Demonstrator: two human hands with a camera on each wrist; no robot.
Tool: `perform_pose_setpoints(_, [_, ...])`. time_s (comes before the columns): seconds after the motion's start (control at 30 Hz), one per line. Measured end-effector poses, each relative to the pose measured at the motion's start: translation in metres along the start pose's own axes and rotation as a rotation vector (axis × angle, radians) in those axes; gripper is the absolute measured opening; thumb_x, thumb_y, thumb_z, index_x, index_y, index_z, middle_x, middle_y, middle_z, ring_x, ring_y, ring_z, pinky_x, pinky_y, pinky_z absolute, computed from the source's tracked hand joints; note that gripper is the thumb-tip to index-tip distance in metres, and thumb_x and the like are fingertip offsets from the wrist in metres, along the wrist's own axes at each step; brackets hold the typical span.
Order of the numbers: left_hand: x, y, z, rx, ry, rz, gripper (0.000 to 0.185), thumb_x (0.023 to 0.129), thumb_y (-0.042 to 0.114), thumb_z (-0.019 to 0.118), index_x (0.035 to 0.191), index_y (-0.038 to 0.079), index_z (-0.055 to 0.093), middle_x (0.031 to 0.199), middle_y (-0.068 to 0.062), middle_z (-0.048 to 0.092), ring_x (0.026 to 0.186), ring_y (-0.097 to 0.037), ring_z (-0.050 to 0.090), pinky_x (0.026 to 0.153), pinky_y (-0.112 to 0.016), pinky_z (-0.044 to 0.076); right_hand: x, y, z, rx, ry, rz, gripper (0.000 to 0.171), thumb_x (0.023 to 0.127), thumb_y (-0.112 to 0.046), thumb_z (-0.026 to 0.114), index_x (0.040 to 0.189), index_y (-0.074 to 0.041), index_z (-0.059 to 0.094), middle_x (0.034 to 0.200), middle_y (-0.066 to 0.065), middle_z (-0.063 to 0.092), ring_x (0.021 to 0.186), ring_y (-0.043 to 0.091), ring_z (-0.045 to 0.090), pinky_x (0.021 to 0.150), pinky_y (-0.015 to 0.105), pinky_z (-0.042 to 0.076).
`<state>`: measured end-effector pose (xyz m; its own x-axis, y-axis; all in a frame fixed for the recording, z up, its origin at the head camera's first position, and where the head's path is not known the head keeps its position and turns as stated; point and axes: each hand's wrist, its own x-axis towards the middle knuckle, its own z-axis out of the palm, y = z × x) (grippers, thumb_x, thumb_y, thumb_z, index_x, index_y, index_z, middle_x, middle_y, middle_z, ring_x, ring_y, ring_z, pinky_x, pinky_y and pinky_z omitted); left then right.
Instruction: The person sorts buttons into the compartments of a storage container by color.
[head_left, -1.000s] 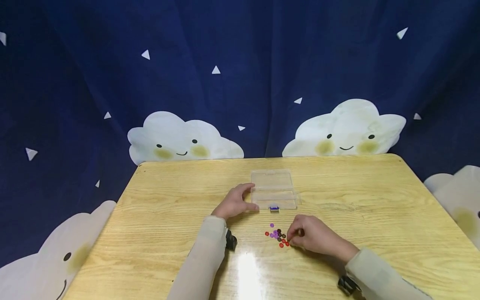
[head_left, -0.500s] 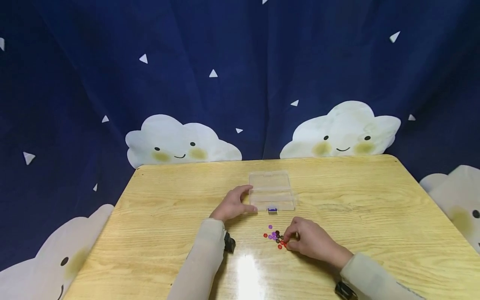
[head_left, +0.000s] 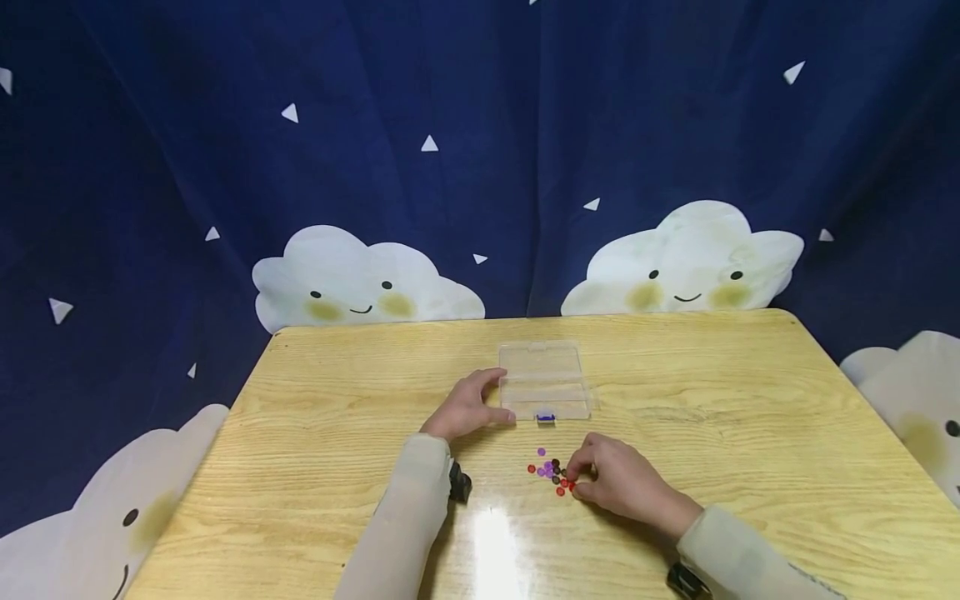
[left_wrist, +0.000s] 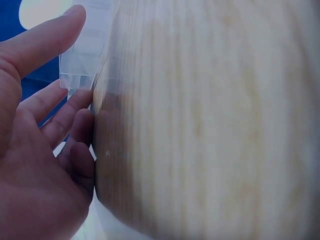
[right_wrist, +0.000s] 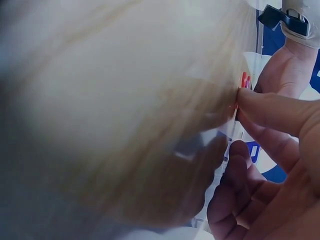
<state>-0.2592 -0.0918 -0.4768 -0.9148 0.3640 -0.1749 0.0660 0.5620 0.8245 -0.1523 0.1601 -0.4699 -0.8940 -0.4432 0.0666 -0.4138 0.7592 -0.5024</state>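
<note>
Clear plastic box [head_left: 543,383] (no legible label)

We see a pale yellow wooden table [head_left: 315,433] with darker grain, and a clear, colourless plastic box [head_left: 542,385] with a small blue-purple clasp [head_left: 546,417]. The little buttons [head_left: 552,472] are red, purple and dark brown. Behind hangs a navy curtain [head_left: 480,125] patterned with white triangles and white smiling clouds with yellowish cheeks. Both sleeves [head_left: 405,517] are beige.
</note>
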Motion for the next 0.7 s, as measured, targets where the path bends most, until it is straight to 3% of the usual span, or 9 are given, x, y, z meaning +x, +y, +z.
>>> perform_pose_setpoints(0.7, [0.0015, -0.0017, -0.0005, -0.011, -0.015, 0.001, 0.08, 0.08, 0.025, 0.083, 0.15, 0.02, 0.043, 0.153, -0.01, 0.044, 0.138, -0.032, 0.044, 0.115, -0.048, 0.038, 0.0001, 0.0001, -0.0011, 0.013, 0.027, 0.027, 0.015, 0.073, -0.011, 0.084, 0.073, -0.026, 0.078, 0.075, -0.015, 0.063, 0.069, -0.003, 0.05, 0.064, 0.02, 0.043])
